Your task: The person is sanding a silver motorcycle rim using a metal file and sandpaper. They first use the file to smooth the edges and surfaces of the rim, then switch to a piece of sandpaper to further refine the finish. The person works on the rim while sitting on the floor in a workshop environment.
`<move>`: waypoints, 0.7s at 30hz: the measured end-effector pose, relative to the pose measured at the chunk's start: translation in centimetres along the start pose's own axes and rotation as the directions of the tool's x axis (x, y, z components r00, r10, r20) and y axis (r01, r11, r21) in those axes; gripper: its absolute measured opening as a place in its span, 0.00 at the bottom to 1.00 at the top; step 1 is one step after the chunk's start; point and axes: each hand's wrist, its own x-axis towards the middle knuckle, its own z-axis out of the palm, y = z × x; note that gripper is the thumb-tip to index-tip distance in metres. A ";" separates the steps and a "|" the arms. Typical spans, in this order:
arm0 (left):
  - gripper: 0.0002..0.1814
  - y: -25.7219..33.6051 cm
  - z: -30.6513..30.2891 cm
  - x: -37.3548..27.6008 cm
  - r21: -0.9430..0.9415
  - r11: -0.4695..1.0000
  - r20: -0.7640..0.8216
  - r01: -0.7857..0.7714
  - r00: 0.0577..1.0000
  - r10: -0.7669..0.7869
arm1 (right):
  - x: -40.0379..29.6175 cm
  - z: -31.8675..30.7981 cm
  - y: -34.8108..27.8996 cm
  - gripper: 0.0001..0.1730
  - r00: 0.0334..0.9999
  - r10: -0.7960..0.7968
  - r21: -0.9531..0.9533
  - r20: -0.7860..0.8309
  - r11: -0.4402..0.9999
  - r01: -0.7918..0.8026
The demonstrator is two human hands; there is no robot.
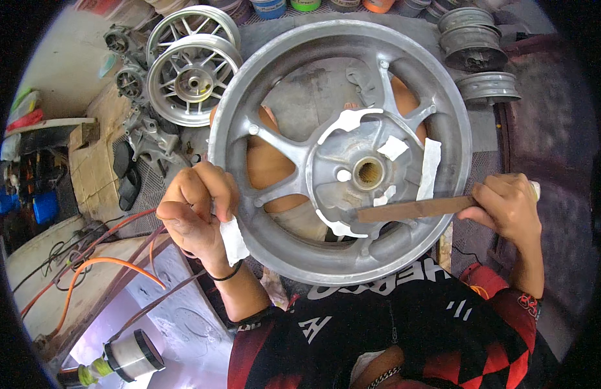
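A large bare-metal motorcycle wheel (222, 116) lies before me over my legs. Its hub face bears white tape pieces (353, 120) along parts of its rim, with smaller scraps near the splined centre bore (368, 173). A longer white strip (429, 167) hangs on the hub's right side. At the wheel's left edge, my left hand (198, 209) has curled fingers pinching a torn piece of white tape (234, 242). My right hand (507, 204) grips a flat, brown, blade-like tool (417, 209) with a pale handle end. Its blurred tip reaches over the lower hub.
Two spoked wheels (193, 80) stand at the upper left, beside metal engine castings (152, 131). Several wheel rims (475, 44) are stacked at the upper right. Labelled tubs (305, 5) line the back. Orange and red hoses (111, 262) cross the lower left, near a lidded cylinder (134, 355).
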 end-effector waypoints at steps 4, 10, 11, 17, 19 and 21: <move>0.33 0.0 -0.1 -0.1 -0.070 0.997 0.034 0.013 0.999 -0.011 | -0.4 -0.2 0.3 0.22 0.998 0.006 -0.002 -0.056 1.000 -0.006; 0.26 0.2 0.5 0.0 -0.072 0.997 0.011 0.029 1.000 -0.028 | 0.8 0.8 0.1 0.24 0.998 -0.066 0.036 -0.009 0.997 0.066; 0.25 0.3 0.5 -0.1 -0.033 0.999 -0.007 0.040 0.999 -0.040 | 0.6 0.5 0.4 0.23 0.998 -0.061 0.049 -0.024 0.997 0.062; 0.21 -0.5 1.0 0.5 0.034 0.997 -0.050 -0.075 0.996 0.076 | 0.9 0.6 1.6 0.22 0.994 -0.091 -0.005 -0.058 0.996 0.091; 0.21 -0.5 1.1 0.6 0.097 0.991 -0.084 -0.095 0.991 0.103 | 1.5 0.3 1.6 0.22 0.990 -0.137 -0.004 -0.040 0.991 0.137; 0.21 -0.6 1.2 0.6 0.165 0.979 -0.067 -0.120 0.989 0.133 | 1.7 -0.1 1.9 0.22 0.987 -0.157 -0.002 -0.046 0.988 0.157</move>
